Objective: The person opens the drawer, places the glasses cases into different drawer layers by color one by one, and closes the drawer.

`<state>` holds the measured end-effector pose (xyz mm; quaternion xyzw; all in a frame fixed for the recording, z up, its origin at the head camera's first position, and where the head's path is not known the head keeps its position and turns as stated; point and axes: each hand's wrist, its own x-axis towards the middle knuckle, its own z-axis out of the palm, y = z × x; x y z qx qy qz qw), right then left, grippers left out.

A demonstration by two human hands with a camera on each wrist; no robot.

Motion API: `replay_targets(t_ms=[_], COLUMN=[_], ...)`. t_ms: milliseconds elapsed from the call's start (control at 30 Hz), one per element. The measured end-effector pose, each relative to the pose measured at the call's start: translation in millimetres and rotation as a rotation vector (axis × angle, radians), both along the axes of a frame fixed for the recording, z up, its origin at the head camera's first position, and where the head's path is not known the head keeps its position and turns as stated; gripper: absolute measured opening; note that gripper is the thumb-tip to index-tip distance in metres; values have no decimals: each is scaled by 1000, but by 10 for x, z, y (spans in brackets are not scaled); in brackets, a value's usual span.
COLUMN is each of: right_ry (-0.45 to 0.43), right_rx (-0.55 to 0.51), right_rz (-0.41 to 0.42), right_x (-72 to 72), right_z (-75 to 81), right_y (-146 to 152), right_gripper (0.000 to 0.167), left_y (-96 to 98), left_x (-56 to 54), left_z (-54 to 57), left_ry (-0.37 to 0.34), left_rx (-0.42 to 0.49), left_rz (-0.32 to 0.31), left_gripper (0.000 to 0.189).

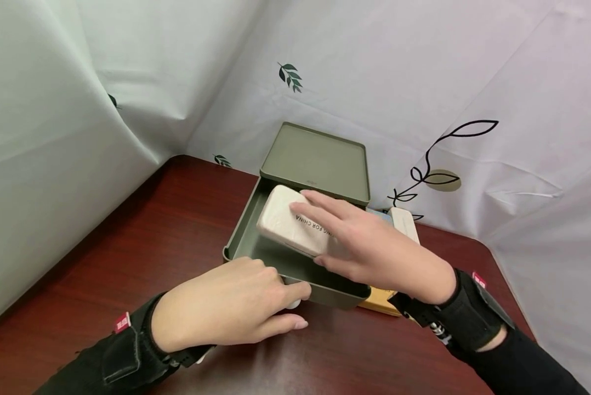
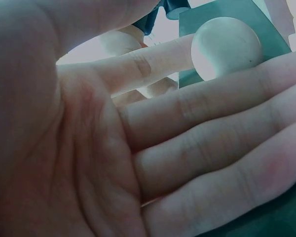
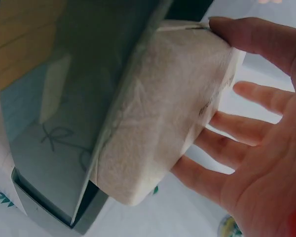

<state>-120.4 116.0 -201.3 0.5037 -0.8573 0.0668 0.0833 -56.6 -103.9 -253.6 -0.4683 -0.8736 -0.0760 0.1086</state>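
Observation:
A white tissue pack (image 1: 278, 214) with dark lettering is tilted over the pulled-out drawer (image 1: 320, 295) of an olive-green storage box (image 1: 320, 159). My right hand (image 1: 359, 236) grips it from above, fingers spread over the lettered face and thumb at the near edge. In the right wrist view the pack (image 3: 153, 118) stands partly past the drawer's wall, its lower end hidden behind it. My left hand (image 1: 233, 302) is at the drawer front. Its index and middle fingers hold the round white knob (image 2: 227, 47) between them, while the thumb stays apart below.
Right of the box, partly behind my right arm, are a yellow box (image 1: 381, 300), a white box (image 1: 404, 222) and something light blue (image 1: 380, 215). White leaf-printed cloth (image 1: 394, 71) rises behind and beside the dark red table (image 1: 177, 219).

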Motion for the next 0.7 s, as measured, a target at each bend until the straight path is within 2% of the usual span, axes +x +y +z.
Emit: replay_targets(t_ms=[200, 300, 500, 700], right_ry=[-77, -101, -203, -262], right_rx=[105, 152, 263, 327], right_rz=[13, 27, 31, -5], right_x=[-53, -93, -154, -185], right_z=[11, 48, 126, 66], right_y=[-67, -117, -231, -306], right_gripper=[75, 76, 71, 71], left_y=[7, 1, -5, 4], left_x=[-5, -1, 8, 4], left_z=[-1, 0, 2, 2], left_ry=[-7, -1, -9, -19], left_rx=[-1, -2, -3, -5], left_rz=[-1, 7, 8, 1], left_gripper=[27, 28, 28, 27])
